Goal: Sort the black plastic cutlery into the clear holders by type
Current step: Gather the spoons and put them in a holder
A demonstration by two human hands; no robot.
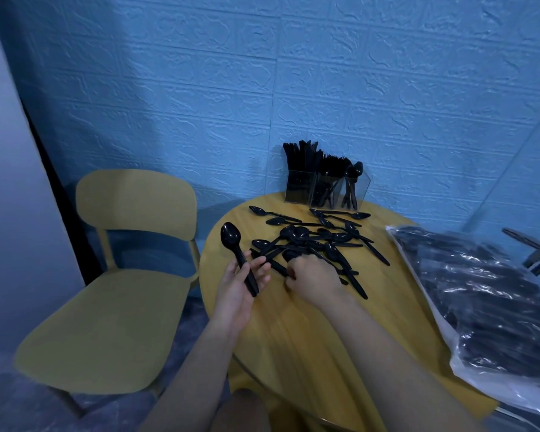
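At frame centre: a round yellow wooden table (293, 332) carries the sorting work, its far edge against a blue brick-textured wall (293, 88).
Left hand (242, 286): lower centre-left of the frame, palm up, fingers curled around the handle of 1 black spoon (237, 255); the spoon's bowl points up and away, above the table's left edge.
Right hand (314, 275): just right of the left hand, knuckles up, fingers bent down into the near edge of the pile; whether they pinch a piece cannot be told, since the fingertips are hidden under the hand.
Loose pile (315, 241): black plastic spoons lying crossed over each other on the table, centre of the frame, between the hands and the holders; a few lie apart at the far side.
Clear holders (323, 190): 3 compartments side by side at the table's far edge, touching the wall side.
Left compartment: packed with upright knives (300, 157).
Middle compartment: upright forks (332, 165), tines up.
Right compartment: a few spoons in the holder (354, 174), bowls up, leaning.
Plastic bag (487, 307): right side of the frame, clear, filled with more black cutlery, resting on the table's right edge.
Chair (119, 275): yellow, left of the table, seat facing the camera.
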